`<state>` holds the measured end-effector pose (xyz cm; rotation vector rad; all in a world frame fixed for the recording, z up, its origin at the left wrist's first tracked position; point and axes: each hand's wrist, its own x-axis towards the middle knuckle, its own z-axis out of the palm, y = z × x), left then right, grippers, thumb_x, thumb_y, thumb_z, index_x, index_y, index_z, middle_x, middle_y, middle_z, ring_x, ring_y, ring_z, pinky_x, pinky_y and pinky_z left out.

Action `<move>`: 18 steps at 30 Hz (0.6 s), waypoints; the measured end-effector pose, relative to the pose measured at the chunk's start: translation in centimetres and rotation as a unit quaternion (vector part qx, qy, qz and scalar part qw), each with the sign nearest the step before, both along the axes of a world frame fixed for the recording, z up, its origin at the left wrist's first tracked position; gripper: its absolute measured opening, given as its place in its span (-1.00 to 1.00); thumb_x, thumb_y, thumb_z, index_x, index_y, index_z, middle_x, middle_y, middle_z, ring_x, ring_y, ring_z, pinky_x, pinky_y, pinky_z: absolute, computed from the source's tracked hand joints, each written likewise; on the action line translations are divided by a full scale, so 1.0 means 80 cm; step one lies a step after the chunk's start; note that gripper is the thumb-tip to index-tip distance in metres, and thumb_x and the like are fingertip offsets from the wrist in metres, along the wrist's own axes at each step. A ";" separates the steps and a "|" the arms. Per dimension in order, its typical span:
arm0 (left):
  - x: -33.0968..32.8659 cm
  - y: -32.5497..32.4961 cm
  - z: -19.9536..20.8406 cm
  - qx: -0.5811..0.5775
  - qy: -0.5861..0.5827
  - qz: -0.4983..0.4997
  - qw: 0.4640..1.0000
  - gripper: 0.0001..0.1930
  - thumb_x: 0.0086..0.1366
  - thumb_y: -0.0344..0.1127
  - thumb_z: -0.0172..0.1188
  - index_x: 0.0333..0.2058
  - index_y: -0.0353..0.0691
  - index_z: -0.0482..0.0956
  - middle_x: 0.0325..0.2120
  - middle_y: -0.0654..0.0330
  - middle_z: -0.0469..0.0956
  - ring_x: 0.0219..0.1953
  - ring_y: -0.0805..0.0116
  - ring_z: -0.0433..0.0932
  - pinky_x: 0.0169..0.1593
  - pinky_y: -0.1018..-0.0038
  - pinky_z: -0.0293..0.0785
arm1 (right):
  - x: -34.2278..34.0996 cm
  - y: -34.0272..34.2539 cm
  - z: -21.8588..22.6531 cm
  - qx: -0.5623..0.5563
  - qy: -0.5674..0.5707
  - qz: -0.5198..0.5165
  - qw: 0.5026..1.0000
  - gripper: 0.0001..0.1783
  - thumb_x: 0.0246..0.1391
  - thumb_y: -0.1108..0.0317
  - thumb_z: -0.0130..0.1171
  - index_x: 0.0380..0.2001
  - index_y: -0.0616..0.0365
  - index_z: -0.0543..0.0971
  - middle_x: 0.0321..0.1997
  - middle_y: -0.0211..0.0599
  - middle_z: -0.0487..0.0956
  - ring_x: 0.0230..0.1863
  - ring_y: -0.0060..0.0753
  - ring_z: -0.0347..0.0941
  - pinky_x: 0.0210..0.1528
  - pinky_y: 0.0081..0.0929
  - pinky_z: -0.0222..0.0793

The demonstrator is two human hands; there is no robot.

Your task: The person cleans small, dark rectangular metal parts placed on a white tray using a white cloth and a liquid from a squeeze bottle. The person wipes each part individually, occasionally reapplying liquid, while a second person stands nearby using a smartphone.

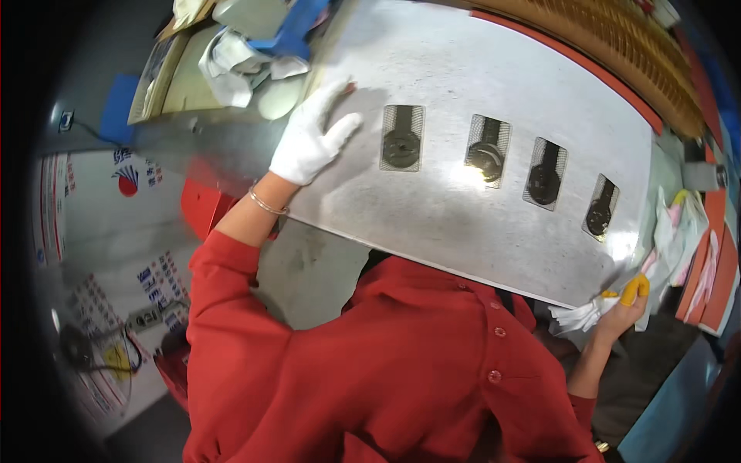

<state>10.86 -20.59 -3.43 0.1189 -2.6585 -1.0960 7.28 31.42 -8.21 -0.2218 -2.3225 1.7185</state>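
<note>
My left hand (309, 143) wears a white glove with one fingertip bare. Its fingers are spread over the left end of a grey metal plate (340, 212), and it holds nothing. At the plate's near right corner my right hand (627, 310), with yellow covers on its fingers, is closed on a crumpled white cloth (580, 316) that looks like a glove. Several dark round parts with straight stems, among them the leftmost part (402, 147) and the rightmost part (600, 214), lie in a row on small rectangles of mesh in the plate.
A tray (177, 96) at the upper left holds white rags (231, 62) and a blue object (297, 31). Along the far edge runs a brown ridged strip (617, 46). Pale cloths (671, 231) and a grey cylinder (704, 176) sit at the right.
</note>
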 end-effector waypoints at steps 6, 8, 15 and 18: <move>0.020 0.013 0.017 -0.219 -0.024 -0.081 0.972 -0.01 -0.28 0.12 0.35 0.07 -0.35 0.15 0.09 -0.10 0.16 0.14 0.01 0.13 0.17 0.29 0.07 | -0.007 -0.009 0.003 -0.002 0.032 0.022 0.999 -0.77 0.10 0.31 -0.01 -0.24 0.24 0.41 -0.40 -0.46 0.37 -0.45 -0.69 0.27 -0.46 -0.71 0.25; 0.017 0.027 0.025 -0.229 -0.020 -0.101 0.968 -0.04 -0.26 0.05 0.34 0.09 -0.30 0.12 0.07 -0.07 0.18 0.14 0.02 0.14 0.16 0.29 0.09 | -0.006 -0.015 0.006 -0.008 0.022 0.007 1.000 -0.77 0.10 0.30 0.00 -0.24 0.24 0.41 -0.40 -0.46 0.37 -0.46 -0.69 0.27 -0.43 -0.72 0.24; -0.001 0.052 0.034 -0.281 -0.079 -0.094 0.952 -0.12 -0.25 0.01 0.29 0.06 -0.25 0.13 -0.07 -0.03 0.28 0.01 0.04 0.25 0.12 0.24 0.11 | -0.011 -0.011 0.005 0.023 0.057 0.029 0.998 -0.76 0.09 0.33 0.02 -0.26 0.29 0.42 -0.38 -0.47 0.37 -0.32 -0.65 0.24 -0.23 -0.67 0.17; -0.010 0.057 0.032 -0.283 -0.129 -0.076 0.947 -0.13 -0.22 -0.02 0.28 0.06 -0.24 0.09 -0.14 -0.06 0.29 -0.02 0.04 0.26 0.12 0.12 0.06 | -0.010 -0.020 0.010 0.055 0.064 0.018 0.996 -0.78 0.10 0.34 -0.01 -0.28 0.30 0.42 -0.38 -0.46 0.37 -0.33 -0.64 0.23 -0.24 -0.67 0.16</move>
